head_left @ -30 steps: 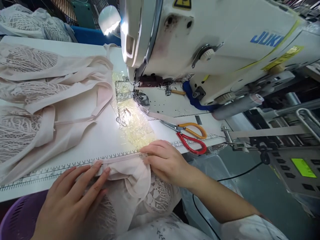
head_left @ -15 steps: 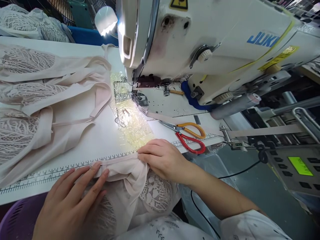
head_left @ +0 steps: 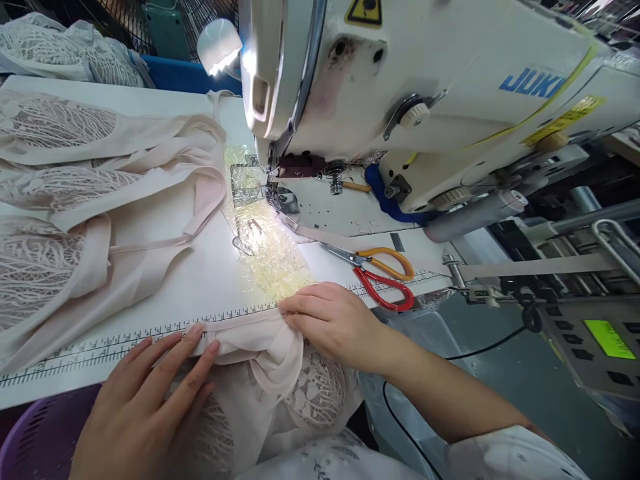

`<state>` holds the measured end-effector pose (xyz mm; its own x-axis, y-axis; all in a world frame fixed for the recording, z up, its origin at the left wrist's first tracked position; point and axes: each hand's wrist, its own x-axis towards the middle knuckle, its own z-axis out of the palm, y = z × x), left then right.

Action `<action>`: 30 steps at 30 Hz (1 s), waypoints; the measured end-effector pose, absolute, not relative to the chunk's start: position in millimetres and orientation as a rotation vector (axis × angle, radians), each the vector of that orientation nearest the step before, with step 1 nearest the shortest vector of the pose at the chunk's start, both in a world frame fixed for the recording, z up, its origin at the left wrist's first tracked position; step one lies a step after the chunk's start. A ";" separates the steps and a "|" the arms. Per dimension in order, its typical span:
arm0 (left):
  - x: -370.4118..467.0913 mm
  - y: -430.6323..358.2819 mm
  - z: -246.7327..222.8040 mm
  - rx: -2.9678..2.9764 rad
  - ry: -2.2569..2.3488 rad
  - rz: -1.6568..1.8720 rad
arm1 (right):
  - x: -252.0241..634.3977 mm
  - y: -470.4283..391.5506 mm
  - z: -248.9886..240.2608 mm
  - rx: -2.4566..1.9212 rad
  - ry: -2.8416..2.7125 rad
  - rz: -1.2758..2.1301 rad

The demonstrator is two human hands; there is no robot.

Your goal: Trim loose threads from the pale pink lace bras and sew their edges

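Note:
A pale pink lace bra (head_left: 245, 340) hangs over the table's front edge onto my lap, its band edge laid along a printed ruler strip (head_left: 230, 313). My left hand (head_left: 150, 393) rests with fingers stretched out and spread, the fingertips pressing the band at its left part. At the other end of that stretch, my right hand (head_left: 337, 323) pinches the band edge between thumb and fingers; the thumb is mostly hidden. Beyond the right hand lie scissors (head_left: 373, 267) with one orange and one red handle.
A JUKI sewing machine (head_left: 440, 87) with a lit lamp (head_left: 220, 47) stands ahead. Several similar bras (head_left: 120, 173) lie at the left. Yellowish tape (head_left: 273, 257) covers the table by the needle. A purple basket (head_left: 43, 433) sits below left, a control panel (head_left: 590, 347) at right.
The camera view has shifted slightly. Both hands keep nearly the same place on the band, and the band lies along the ruler as before.

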<state>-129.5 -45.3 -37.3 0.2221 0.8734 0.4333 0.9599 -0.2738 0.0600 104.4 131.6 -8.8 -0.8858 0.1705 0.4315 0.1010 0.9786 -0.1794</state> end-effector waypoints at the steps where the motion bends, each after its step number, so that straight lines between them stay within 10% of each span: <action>1: -129.7 -45.8 -37.9 -2.273 -1.750 -0.568 | 104.0 131.6 -8.7 -0.195 -2.668 0.219; 30: -130.6 -45.7 -36.9 -2.297 -1.729 -0.541 | 106.6 136.4 -1.6 -0.160 -2.804 0.204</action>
